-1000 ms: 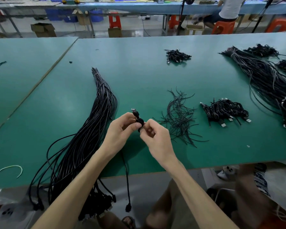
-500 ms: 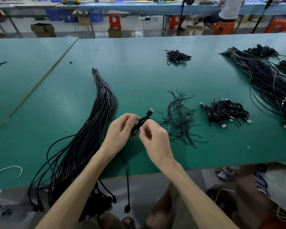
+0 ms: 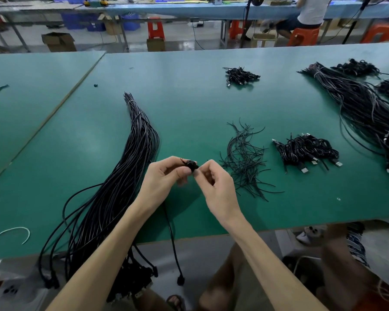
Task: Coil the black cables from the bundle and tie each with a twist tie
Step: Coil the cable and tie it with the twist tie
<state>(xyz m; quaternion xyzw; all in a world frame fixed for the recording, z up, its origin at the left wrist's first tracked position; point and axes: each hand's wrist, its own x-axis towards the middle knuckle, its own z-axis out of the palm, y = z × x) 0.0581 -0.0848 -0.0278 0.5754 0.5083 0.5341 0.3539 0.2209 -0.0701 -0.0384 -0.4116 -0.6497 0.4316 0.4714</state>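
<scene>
My left hand (image 3: 164,176) pinches a small coil of black cable (image 3: 191,164) between thumb and fingers above the green table (image 3: 189,104). My right hand (image 3: 216,182) pinches the same cable from the right. The cable's free end (image 3: 174,243) hangs down past the table's front edge to a plug. A long bundle of black cables (image 3: 126,171) lies to the left of my hands and drapes over the edge. Loose black twist ties (image 3: 245,158) lie scattered just right of my hands. A pile of coiled, tied cables (image 3: 305,151) sits further right.
A second long cable bundle (image 3: 357,104) lies at the far right, with coiled piles near it. Another small pile of coils (image 3: 240,75) sits at the back centre. A white tie (image 3: 11,234) lies at the front left. A person sits at a far bench.
The plug end that stuck up between my hands has been wound in; the coil is now a tight small bundle at my fingertips. Both hands stayed in place.
</scene>
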